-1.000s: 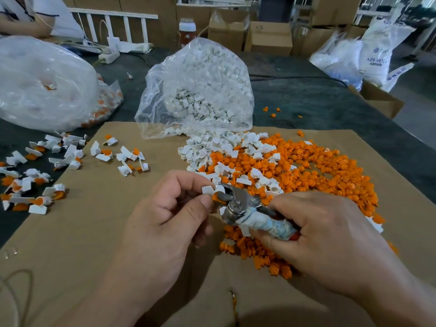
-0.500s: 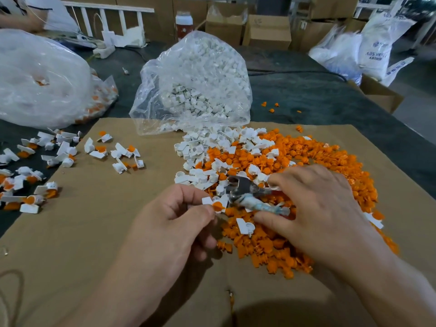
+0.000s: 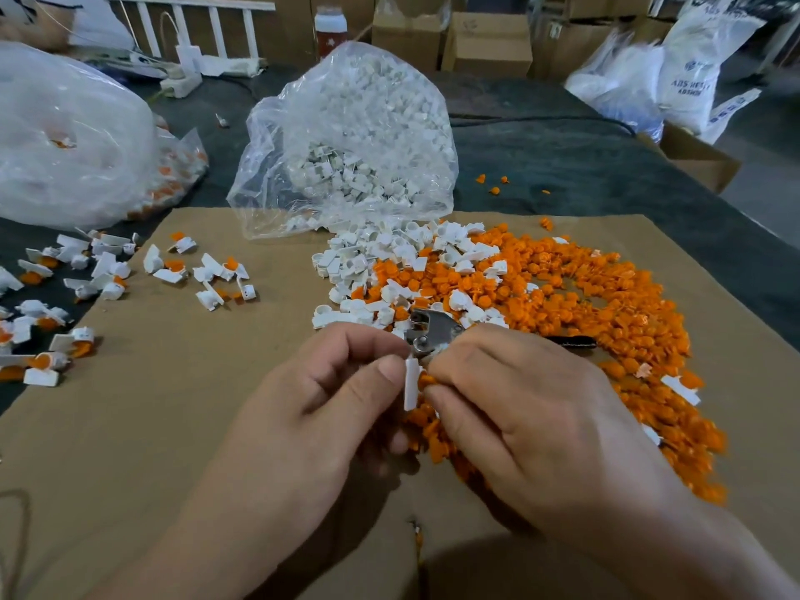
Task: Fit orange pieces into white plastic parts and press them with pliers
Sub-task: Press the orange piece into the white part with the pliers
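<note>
Both hands meet low over the cardboard sheet (image 3: pixel 173 426). Left hand (image 3: pixel 329 404): thumb and forefinger pinch a white part (image 3: pixel 411 383), held upright on edge. Right hand (image 3: pixel 532 417): fingertips curled in, pinching an orange piece (image 3: pixel 426 378) against the right side of the white part; the two are touching, but how far it is seated cannot be told. The metal head of the pliers (image 3: pixel 433 331) sticks up just above the right hand's fingers, and a dark handle shows past the knuckles; how the tool is held is hidden. Behind the hands is a wide heap of orange pieces (image 3: pixel 584 305), with loose white parts (image 3: pixel 389 262) spilling onto its left edge from the mouth of a clear bag (image 3: pixel 346 145). Fitted white-and-orange pieces (image 3: pixel 108 275) are scattered at the left edge of the cardboard and onto the dark table cover (image 3: pixel 562 158). A second, bigger bag (image 3: pixel 65 132) sits far left. Cardboard boxes (image 3: pixel 485 41) stand at the back.
</note>
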Tool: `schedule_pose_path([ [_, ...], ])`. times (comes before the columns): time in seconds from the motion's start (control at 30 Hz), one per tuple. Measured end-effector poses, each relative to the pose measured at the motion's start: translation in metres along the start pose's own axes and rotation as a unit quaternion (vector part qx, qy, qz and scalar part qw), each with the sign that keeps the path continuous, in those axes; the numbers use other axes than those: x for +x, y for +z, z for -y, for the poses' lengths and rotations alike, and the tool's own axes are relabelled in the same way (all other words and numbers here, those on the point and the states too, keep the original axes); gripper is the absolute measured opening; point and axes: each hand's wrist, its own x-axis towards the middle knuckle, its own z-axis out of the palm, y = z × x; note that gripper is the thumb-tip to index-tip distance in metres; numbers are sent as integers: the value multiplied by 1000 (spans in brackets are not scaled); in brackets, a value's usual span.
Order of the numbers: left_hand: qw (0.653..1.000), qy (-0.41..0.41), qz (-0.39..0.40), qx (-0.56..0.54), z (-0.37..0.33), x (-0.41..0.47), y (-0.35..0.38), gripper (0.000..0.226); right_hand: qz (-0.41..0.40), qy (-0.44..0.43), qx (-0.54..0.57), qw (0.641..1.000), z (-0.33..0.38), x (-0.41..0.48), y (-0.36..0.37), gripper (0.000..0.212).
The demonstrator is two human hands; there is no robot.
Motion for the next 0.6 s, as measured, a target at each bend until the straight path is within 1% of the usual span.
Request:
schedule_pose_path([
  [0.07,995,-34,45,-81,1,2,-2,27,1,-1,38,999,1,0,-1,26],
  [0.13,990,-34,72,-112,2,3,-4,31,-2,1,72,997,4,-1,-2,26],
  [0.23,993,2,87,-78,2,1,-6,42,-9,6,89,996,9,-1,-3,29],
  [0.27,994,21,87,-59,3,0,-7,43,-11,15,105,994,9,-2,-2,30],
  [0.3,995,44,85,-38,4,-1,-7,41,-11,33,137,990,11,-3,-1,30],
  [0.33,994,75,80,-10,5,-1,-7,38,-3,63,192,979,12,-3,-1,30],
  [0.37,991,114,68,29,7,-2,-7,35,12,103,273,956,15,-3,-2,30],
  [0.4,983,158,53,74,9,-3,-6,33,34,157,369,916,16,-2,-2,30],
  [0.43,972,201,38,119,11,-3,-6,30,68,223,469,852,17,-1,-2,30],
  [0.47,958,236,27,162,12,-4,-5,27,105,283,563,769,17,0,-1,30],
  [0.5,944,260,19,200,13,-4,-5,25,126,320,623,702,17,2,-1,30],
  [0.53,938,268,9,222,13,-5,-4,25,137,337,643,674,16,3,-2,30],
  [0.57,943,254,2,215,11,-5,-3,28,135,331,617,702,16,2,-2,30],
  [0.6,955,225,-1,192,8,-5,-3,33,118,297,542,777,14,-1,-2,29],
])
